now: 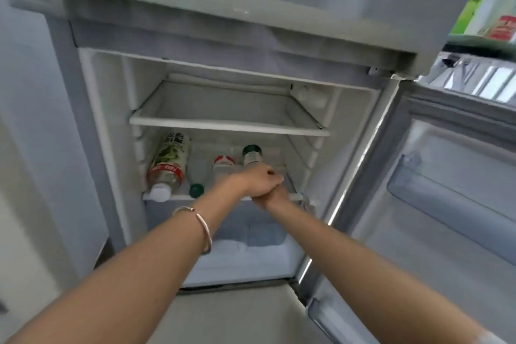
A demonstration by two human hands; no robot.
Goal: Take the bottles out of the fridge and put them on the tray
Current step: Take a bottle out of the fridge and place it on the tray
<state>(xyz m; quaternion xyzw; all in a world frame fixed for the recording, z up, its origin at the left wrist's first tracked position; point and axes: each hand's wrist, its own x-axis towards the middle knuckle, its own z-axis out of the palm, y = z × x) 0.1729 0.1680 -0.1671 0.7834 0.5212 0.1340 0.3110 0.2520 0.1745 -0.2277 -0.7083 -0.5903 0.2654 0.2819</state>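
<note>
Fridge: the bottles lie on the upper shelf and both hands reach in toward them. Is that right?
No. The head view shows the bottles lying on the lower shelf, not the upper one; the left hand and right hand do reach in toward them.

left hand (258,180) atop right hand (275,200) | nearest bottle (252,155) just behind left hand | farthest bottle (166,167) well left, same shelf (178,197) | door (446,176) right of both hands
</note>
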